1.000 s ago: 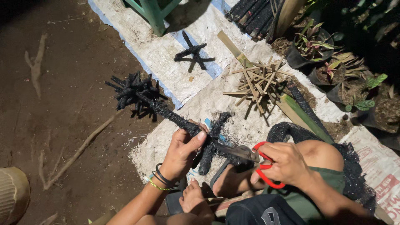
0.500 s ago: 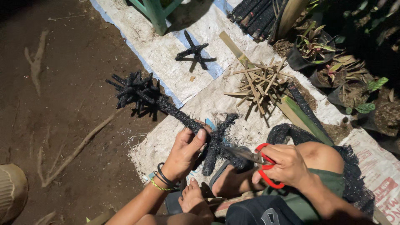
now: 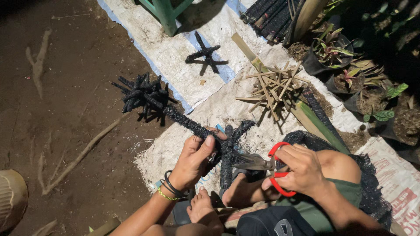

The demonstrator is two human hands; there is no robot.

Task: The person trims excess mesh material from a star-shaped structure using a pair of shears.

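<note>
Seen from the head camera, the ground is covered by white woven plastic sacks (image 3: 183,74) with pale blue stripes, laid edge to edge over dark soil; at the lower right corner another white sack (image 3: 400,192) carries red print, too cut off to make out. The left hand (image 3: 192,159), wearing dark bands and a thin yellow bracelet at the wrist, is closed around a long black mesh-wrapped stick (image 3: 188,124), thumb laid along its top. That stick runs diagonally, its far end pointing up and to the left into a bundle of short black wrapped sticks (image 3: 142,94) lying at the sack's edge, its near end at the hand, where more black wrapped pieces (image 3: 229,146) cross it and stand almost upright in the frame. The right hand (image 3: 302,168) has its fingers curled through the loops of red-handled scissors (image 3: 262,168), whose metal blades point left toward the wrapped pieces, close beside the left hand. Beyond lie a small black cross-shaped piece (image 3: 205,54), a heap of bare pale bamboo splints (image 3: 271,85), and potted green plants (image 3: 337,48) at the upper right.
</note>
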